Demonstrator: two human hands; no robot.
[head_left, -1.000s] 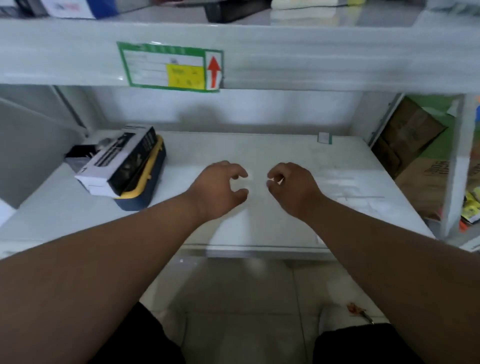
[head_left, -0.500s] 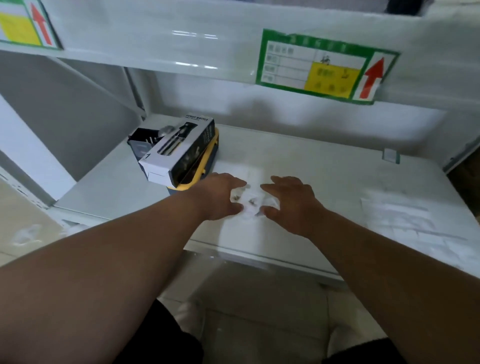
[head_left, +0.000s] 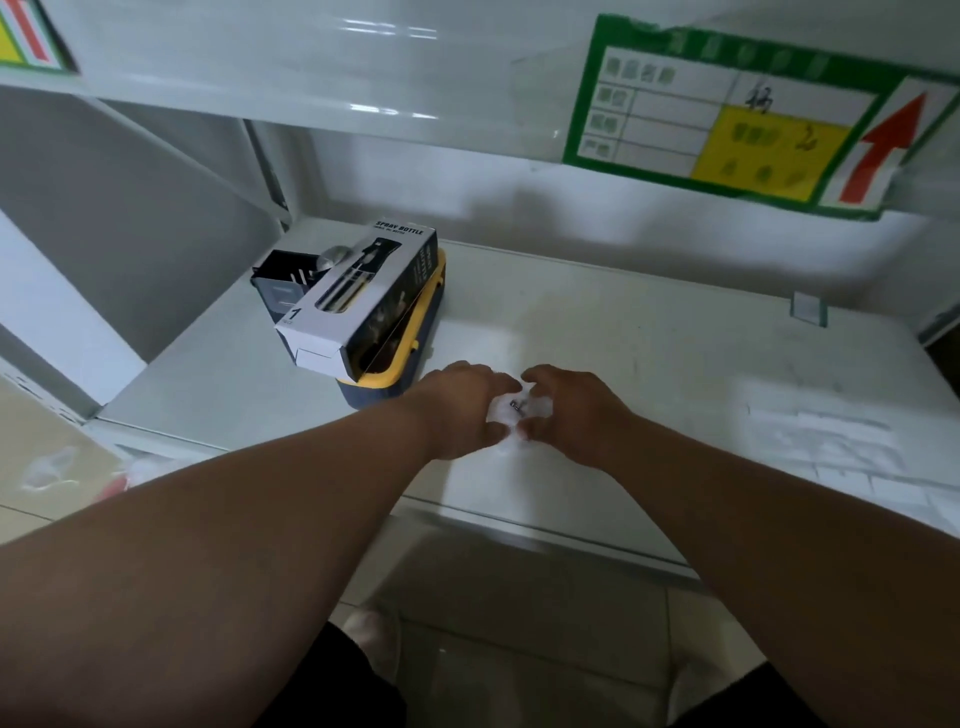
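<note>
Head view: the small clear plastic bag (head_left: 514, 409), with a small dark metal part inside, lies on the white metal shelf (head_left: 649, 353), just right of and nearer than the white-and-black cardboard spray-bottle box (head_left: 358, 296). The left hand (head_left: 460, 410) and right hand (head_left: 574, 415) flank the bag; the curled fingers of both pinch its edges. The box rests on a yellow-lidded navy plastic case (head_left: 415, 358). A black plastic holder (head_left: 280, 283) stands just behind the box.

white metal shelf (head_left: 649, 353) under an upper shelf (head_left: 311, 67) bearing a green-bordered label (head_left: 737, 114); pale tiled floor (head_left: 519, 649) below.
</note>
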